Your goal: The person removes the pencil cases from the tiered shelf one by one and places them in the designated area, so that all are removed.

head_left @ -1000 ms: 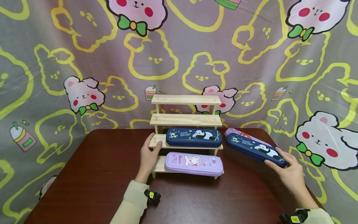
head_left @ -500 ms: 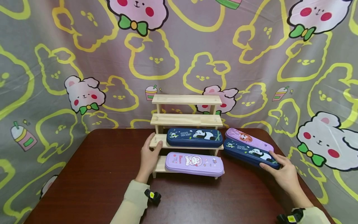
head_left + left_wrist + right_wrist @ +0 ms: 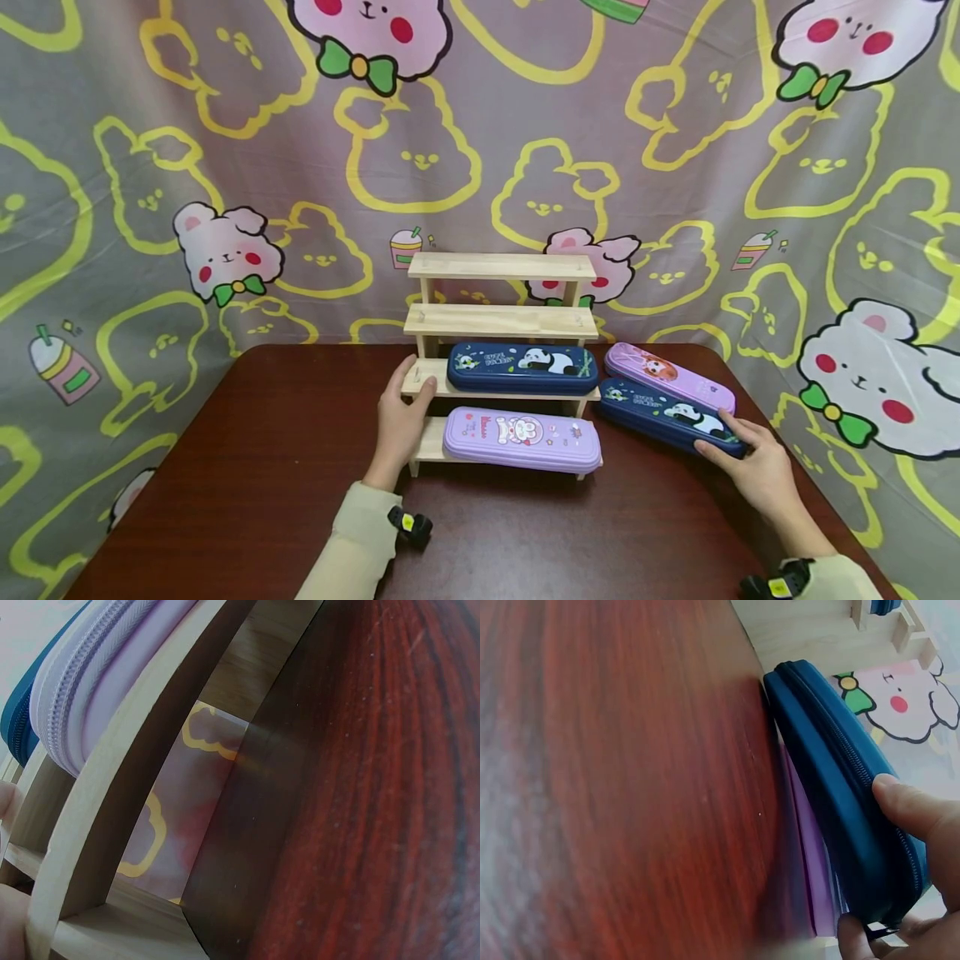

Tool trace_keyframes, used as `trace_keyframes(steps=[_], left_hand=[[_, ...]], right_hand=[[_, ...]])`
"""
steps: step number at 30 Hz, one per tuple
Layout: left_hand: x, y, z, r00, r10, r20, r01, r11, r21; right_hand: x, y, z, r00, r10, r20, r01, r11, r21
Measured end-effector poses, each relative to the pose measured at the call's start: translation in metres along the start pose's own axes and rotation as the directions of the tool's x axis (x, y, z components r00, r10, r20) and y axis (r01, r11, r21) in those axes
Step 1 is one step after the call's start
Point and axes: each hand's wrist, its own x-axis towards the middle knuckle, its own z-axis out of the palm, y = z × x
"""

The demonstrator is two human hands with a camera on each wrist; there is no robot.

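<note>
My right hand (image 3: 759,465) grips the right end of a navy panda pencil case (image 3: 660,417) low over the table. In the right wrist view, thumb and fingers hold the zipped navy case (image 3: 832,780) across its end. A pink-purple pencil case (image 3: 667,375) with a cartoon girl lies just behind it, partly covered. My left hand (image 3: 401,421) holds the left end of a stepped wooden rack (image 3: 501,320), finger and thumb on its third board from the top. Another navy panda pencil case (image 3: 522,368) sits on that board, and a lilac bunny pencil case (image 3: 521,439) on the lowest.
The rack's upper two boards, including the top board (image 3: 501,267), carry nothing. Dark red-brown tabletop (image 3: 255,467) surrounds the rack. A patterned curtain (image 3: 420,167) hangs close behind the table and along both sides.
My right hand has brought the navy pencil case left and down, uncovering more of the pink-purple case behind it. The left hand has stayed on the rack.
</note>
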Motion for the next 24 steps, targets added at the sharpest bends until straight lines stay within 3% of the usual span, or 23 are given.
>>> trace_keyframes(steps=[13, 24], left_hand=[[0.0, 0.001, -0.001, 1.0, -0.003, 0.008, 0.003, 1.0, 0.008], [0.001, -0.002, 0.001, 1.0, 0.009, -0.016, -0.009, 1.0, -0.002]], right_hand=[[0.002, 0.009, -0.004, 0.989, 0.077, 0.124, -0.075, 0.997, -0.017], [0.004, 0.012, -0.004, 0.989, 0.041, 0.14, -0.042, 0.999, 0.005]])
